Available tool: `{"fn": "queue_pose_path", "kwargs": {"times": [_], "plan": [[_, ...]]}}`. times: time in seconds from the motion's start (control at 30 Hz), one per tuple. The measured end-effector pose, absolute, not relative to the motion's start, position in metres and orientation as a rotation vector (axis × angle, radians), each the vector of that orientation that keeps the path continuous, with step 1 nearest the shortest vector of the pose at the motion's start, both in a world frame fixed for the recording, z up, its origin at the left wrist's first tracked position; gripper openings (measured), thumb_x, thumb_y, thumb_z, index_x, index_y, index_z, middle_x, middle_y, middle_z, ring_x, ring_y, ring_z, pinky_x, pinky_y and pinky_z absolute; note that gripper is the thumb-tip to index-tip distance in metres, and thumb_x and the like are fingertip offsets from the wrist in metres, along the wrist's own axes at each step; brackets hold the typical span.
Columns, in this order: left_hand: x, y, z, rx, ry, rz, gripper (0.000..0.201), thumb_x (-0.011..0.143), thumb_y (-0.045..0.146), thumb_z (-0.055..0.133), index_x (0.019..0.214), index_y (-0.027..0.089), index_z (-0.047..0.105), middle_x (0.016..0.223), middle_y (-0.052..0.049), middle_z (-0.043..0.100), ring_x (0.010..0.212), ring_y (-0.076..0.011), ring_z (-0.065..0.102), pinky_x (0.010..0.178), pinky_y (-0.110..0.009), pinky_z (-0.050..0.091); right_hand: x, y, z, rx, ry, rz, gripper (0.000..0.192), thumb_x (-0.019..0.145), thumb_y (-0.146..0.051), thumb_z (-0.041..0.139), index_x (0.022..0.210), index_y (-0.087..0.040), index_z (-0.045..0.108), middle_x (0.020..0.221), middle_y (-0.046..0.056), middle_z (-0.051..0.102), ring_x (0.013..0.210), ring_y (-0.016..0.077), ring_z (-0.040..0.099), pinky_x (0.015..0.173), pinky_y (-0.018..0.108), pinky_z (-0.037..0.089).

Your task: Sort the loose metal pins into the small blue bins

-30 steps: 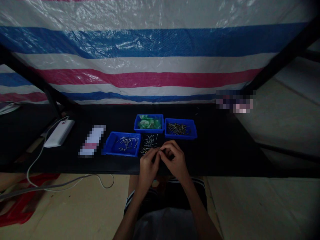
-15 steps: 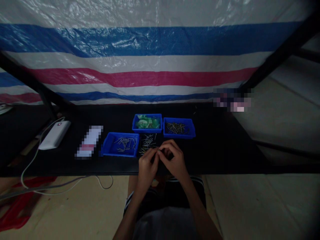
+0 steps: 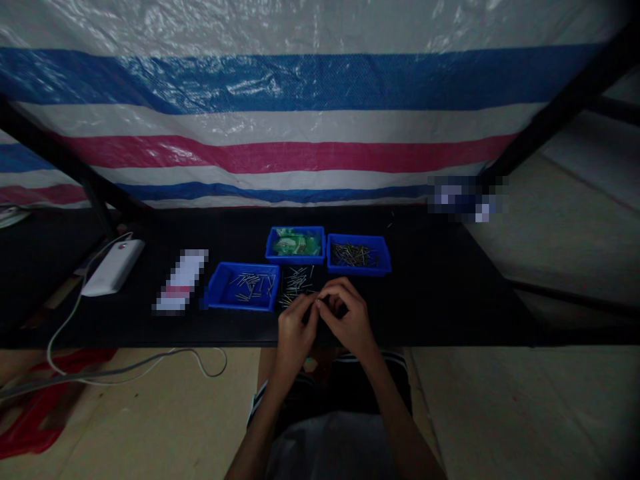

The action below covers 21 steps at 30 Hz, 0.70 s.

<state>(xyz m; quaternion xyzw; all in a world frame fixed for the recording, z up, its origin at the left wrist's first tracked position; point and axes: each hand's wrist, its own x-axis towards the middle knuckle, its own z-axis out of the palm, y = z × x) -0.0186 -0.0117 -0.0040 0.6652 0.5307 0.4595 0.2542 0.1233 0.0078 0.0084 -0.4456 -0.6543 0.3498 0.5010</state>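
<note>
My left hand [image 3: 297, 327] and my right hand [image 3: 347, 313] meet fingertip to fingertip above the front of the black table. Both are closed in a pinch, and whatever sits between the fingertips is too small and dark to name. Just beyond my left fingers lies a loose pile of thin metal pins [image 3: 296, 281], partly hidden by the hand. A blue tray [image 3: 216, 287] to the left holds several similar pins. Behind the pile, another blue tray [image 3: 295, 259] contains green plastic packets [image 3: 297, 243]. A third blue tray [image 3: 360, 271] beside it holds many darker metal pieces [image 3: 354, 254].
On the left of the black table [image 3: 440, 293] lie a white power bank [image 3: 114, 268] with a cable and a blurred-out flat item [image 3: 181, 281]. A striped plastic sheet [image 3: 310, 127] hangs behind. Dark frame bars [image 3: 555, 117] slant at both sides. A red stool [image 3: 35, 420] stands lower left.
Both hands keep almost the same pinched pose. The view has shifted very slightly; the trays and loose pins lie as before.
</note>
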Motion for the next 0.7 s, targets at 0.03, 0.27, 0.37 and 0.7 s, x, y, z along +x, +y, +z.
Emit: {"fn": "queue_pose_path", "kwargs": {"times": [0.03,0.27,0.37,0.7], "plan": [[-0.019,-0.012,-0.003,1.804,1.440,1.245,0.026,0.101,0.017,0.054,0.114,0.020,0.076,0.105,-0.008,0.077,0.093,-0.0196,0.073,0.082,-0.028,0.056,0.123,0.007,0.009,-1.079,-1.584,0.847,0.010,0.089,-0.014,0.065,0.094,-0.022,0.067,0.101,0.003,0.061,0.069,0.0117,0.056,0.060,0.026,0.047],[-0.019,-0.011,-0.007,1.816,1.454,1.243,0.026,0.100,0.018,0.054,0.112,0.020,0.076,0.101,-0.008,0.077,0.094,-0.0205,0.074,0.083,-0.029,0.057,0.124,0.006,0.011,-1.096,-1.591,0.828,0.008,0.090,-0.016,0.064,0.094,-0.022,0.068,0.100,0.003,0.063,0.069,0.0122,0.057,0.061,0.026,0.048],[-0.018,-0.010,-0.007,1.813,1.462,1.243,0.024,0.100,0.018,0.055,0.111,0.020,0.076,0.101,-0.007,0.077,0.092,-0.0200,0.074,0.083,-0.029,0.057,0.123,0.006,0.010,-1.093,-1.575,0.821,0.006,0.090,-0.018,0.065,0.093,-0.022,0.068,0.100,0.003,0.065,0.068,0.0118,0.058,0.060,0.025,0.049],[-0.014,-0.010,-0.002,1.768,1.449,1.260,0.021,0.101,0.020,0.055,0.107,0.021,0.075,0.101,-0.005,0.078,0.093,-0.0185,0.074,0.085,-0.028,0.056,0.128,0.030,0.014,-1.265,-1.203,0.613,0.018,0.097,-0.037,0.065,0.104,-0.020,0.067,0.089,0.006,0.078,0.071,0.0173,0.072,0.066,0.029,0.058]]}}
